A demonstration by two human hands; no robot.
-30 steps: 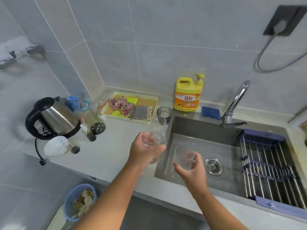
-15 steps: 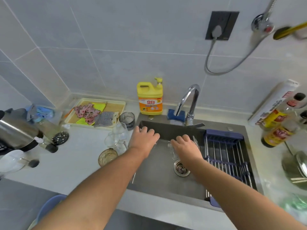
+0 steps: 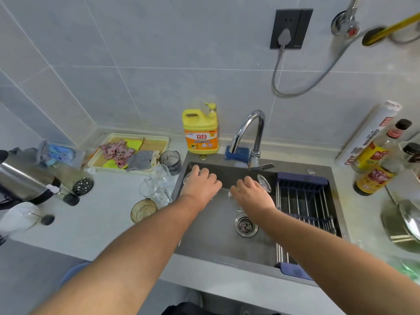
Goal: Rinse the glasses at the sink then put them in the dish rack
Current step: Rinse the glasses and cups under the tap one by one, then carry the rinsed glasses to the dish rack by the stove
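Note:
My left hand (image 3: 201,184) grips a clear glass (image 3: 187,178) over the left part of the steel sink (image 3: 216,242); most of that glass is hidden under the hand. My right hand (image 3: 252,194) holds a second clear glass (image 3: 264,183) tilted on its side, just below the chrome faucet (image 3: 252,130). No water shows at the spout. The wire dish rack (image 3: 304,201) with blue ends spans the sink's right side, just right of my right hand. Several more glasses (image 3: 156,185) stand on the counter left of the sink.
A yellow detergent bottle (image 3: 201,133) and a blue sponge (image 3: 236,152) sit behind the sink. A tray of cloths (image 3: 129,153) and a kettle (image 3: 20,178) are at the left. Sauce bottles (image 3: 375,169) and a steel pot (image 3: 404,223) crowd the right counter.
Both hands carried their glasses from the sink's near left edge deeper into the basin under the faucet. My view swung right, bringing the bottles and pot into sight.

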